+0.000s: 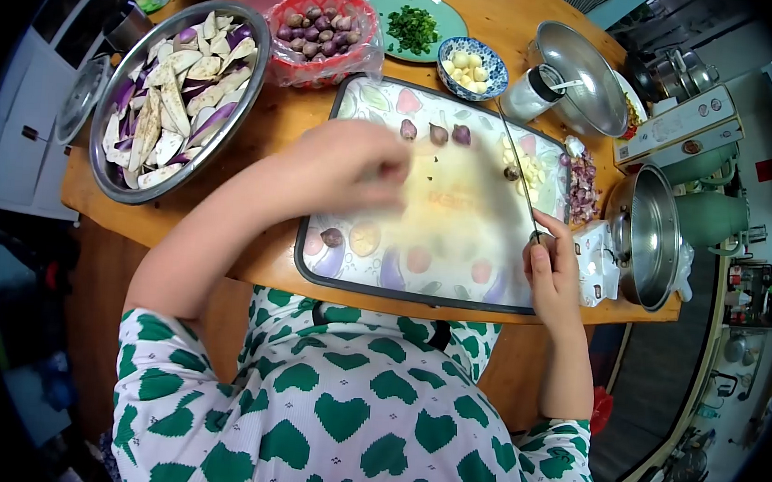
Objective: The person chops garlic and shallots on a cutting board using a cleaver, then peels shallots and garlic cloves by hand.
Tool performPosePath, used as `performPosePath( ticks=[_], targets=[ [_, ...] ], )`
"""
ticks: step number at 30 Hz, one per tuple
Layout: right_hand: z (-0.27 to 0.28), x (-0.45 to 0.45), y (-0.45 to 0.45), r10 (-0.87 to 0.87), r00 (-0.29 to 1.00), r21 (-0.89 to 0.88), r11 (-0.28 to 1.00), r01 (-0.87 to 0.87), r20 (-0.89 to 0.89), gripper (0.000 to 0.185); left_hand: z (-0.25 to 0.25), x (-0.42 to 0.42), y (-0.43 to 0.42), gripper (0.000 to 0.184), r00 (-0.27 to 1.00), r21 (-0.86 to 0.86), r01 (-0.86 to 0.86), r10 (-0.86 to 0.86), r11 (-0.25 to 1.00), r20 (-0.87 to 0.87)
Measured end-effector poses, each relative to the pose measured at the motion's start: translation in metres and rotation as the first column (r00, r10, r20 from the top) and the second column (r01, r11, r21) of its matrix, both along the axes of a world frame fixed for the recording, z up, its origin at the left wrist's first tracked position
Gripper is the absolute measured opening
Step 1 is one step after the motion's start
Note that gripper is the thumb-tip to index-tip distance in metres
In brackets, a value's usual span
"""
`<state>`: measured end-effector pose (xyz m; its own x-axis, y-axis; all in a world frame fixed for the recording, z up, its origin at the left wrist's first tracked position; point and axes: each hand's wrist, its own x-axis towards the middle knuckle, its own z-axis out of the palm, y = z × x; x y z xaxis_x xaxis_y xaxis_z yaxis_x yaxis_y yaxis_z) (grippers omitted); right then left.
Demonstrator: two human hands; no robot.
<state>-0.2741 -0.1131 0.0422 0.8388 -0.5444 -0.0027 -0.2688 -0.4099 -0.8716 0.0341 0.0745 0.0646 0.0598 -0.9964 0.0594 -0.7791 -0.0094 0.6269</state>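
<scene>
My left hand is over the left half of the patterned cutting board, its fingers smeared by motion. At the board's right edge my right hand is closed around the handle of a knife, whose blade points up and away. Small purple shallots lie in a row near the board's far side, and another shallot lies at its lower left. Peeled pale cloves and a dark shallot are beside the blade. Purple peelings are heaped off the right edge.
A steel bowl of cut eggplant stands at left. Behind the board are a red basket of shallots, a green plate of chopped greens, a blue bowl of garlic and a jar. Steel pots stand at right.
</scene>
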Motion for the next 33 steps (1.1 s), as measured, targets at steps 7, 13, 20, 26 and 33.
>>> performPosePath(
  ticks=[7, 13, 20, 26, 33],
  targets=[
    [-0.013, -0.002, -0.004, 0.011, 0.998, -0.047, 0.999, -0.014, -0.065, 0.040, -0.012, -0.012, 0.049, 0.025, 0.995, 0.105, 0.103, -0.101, 0.989, -0.027],
    [-0.007, 0.008, 0.004, 0.030, 0.997, -0.189, 0.981, -0.044, -0.077, 0.042, -0.044, -0.021, -0.015, 0.025, 0.994, -0.238, -0.093, 0.077, 0.967, -0.077],
    [0.010, 0.004, 0.009, 0.122, 0.984, -0.475, 0.864, -0.168, -0.126, 0.043, -0.056, -0.027, -0.023, 0.047, 0.945, -0.173, -0.160, 0.100, 0.972, -0.312],
    [-0.012, 0.002, 0.003, 0.248, 0.926, -0.556, 0.829, -0.053, 0.283, 0.038, -0.042, -0.016, 0.013, 0.042, 0.883, -0.455, -0.459, 0.335, 0.764, -0.328],
    [0.024, 0.014, 0.014, 0.170, 0.955, -0.565, 0.776, -0.282, -0.243, 0.040, -0.034, -0.001, 0.034, 0.035, 0.913, -0.381, -0.408, 0.374, 0.830, -0.162]
  ],
)
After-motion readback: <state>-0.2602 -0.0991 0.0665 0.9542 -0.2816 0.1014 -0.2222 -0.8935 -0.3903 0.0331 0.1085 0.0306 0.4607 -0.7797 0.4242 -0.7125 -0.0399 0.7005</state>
